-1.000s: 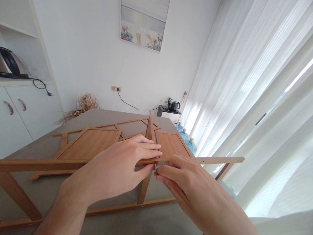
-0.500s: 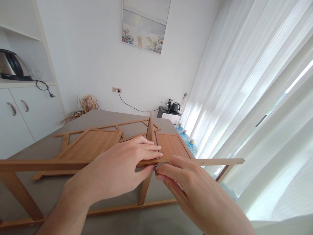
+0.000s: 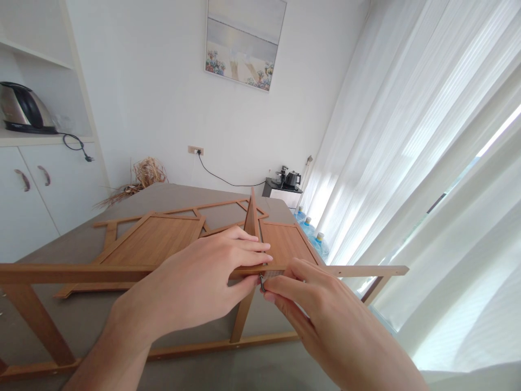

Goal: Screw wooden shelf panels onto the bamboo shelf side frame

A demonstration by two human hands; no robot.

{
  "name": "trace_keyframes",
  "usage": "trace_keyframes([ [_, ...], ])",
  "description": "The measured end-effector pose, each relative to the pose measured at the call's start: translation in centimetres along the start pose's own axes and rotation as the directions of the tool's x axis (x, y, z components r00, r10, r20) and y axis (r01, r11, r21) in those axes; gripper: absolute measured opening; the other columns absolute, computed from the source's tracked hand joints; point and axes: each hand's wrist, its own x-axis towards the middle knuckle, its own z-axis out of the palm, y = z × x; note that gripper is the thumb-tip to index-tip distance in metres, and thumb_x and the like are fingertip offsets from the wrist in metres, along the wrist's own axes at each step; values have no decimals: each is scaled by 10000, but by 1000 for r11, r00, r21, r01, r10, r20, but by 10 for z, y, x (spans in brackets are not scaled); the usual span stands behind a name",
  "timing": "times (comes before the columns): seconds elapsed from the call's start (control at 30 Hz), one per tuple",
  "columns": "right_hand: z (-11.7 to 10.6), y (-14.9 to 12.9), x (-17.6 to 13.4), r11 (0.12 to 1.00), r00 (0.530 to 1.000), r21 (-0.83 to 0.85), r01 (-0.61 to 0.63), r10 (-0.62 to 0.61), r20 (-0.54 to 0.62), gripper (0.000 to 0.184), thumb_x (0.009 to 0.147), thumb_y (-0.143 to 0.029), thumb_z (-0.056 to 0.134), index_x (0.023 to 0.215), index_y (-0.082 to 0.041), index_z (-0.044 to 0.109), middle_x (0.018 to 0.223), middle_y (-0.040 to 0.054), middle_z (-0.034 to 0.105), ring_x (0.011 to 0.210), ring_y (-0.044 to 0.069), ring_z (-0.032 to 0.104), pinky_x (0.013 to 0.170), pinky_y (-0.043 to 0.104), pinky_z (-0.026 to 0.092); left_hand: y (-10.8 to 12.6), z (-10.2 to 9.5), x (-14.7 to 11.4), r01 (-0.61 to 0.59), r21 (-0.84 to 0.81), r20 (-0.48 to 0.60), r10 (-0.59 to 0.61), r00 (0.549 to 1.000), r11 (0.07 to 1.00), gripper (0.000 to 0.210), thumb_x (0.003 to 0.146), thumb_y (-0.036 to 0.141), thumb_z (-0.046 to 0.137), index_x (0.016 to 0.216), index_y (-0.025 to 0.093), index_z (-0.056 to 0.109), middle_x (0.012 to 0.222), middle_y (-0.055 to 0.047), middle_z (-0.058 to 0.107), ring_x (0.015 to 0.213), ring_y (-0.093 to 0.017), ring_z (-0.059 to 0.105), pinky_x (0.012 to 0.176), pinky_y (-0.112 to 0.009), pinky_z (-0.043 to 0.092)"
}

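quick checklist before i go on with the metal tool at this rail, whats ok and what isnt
1. Left hand on the rail: ok, fingers lie over its top.
2. Right hand on the metal tool: ok, pinched in the fingertips.
3. Left thumb well away from the tool: not ok, its tip is right beside it.
4. Tool fully seated: cannot tell, its working end is too small to make out.
5. Upright panel standing: ok, it rises beyond the rail.
6. Panel flush against the rail: cannot tell, the left fingers block the view.
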Motion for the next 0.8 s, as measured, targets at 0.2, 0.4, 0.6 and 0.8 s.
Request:
trace_keyframes([
  [0.2,2,-2,0,1000,1000,-31,3,-4,-27,191,987,-214,473,864,-250,614,815,-6,528,703,128,533,612,245,404,1,-1,-1,-1,9,14,0,1000,1000,342,910,284,535,1213,388,656,1284,62,638,1249,-188,529,993,-321,503],
  [0.4,7,-4,-2,994,992,-110,-9,-5,-129,174,972,-230,497,833,-237,600,858,9,506,689,130,512,578,246,396,0,0,0,4,-3,13,-4,1000,1000,318,911,291,537,1184,378,674,1280,52,639,1248,-188,531,1004,-321,498],
  [0.6,7,-5,-1,990,988,-139,2,-23,-155,158,960,-186,492,841,-226,588,866,15,494,718,139,514,564,248,392,0,0,-1,17,-9,16,-17,1000,1000,315,911,307,535,1186,363,678,1273,35,644,1244,-198,538,1012,-330,495],
  [0.8,6,-9,-2,995,989,-93,26,-39,-141,162,965,-182,486,846,-229,586,873,10,488,714,126,515,590,242,414,0,0,0,7,-28,6,-7,1000,1000,301,910,304,543,1168,359,689,1278,30,642,1240,-200,542,1008,-331,498],
])
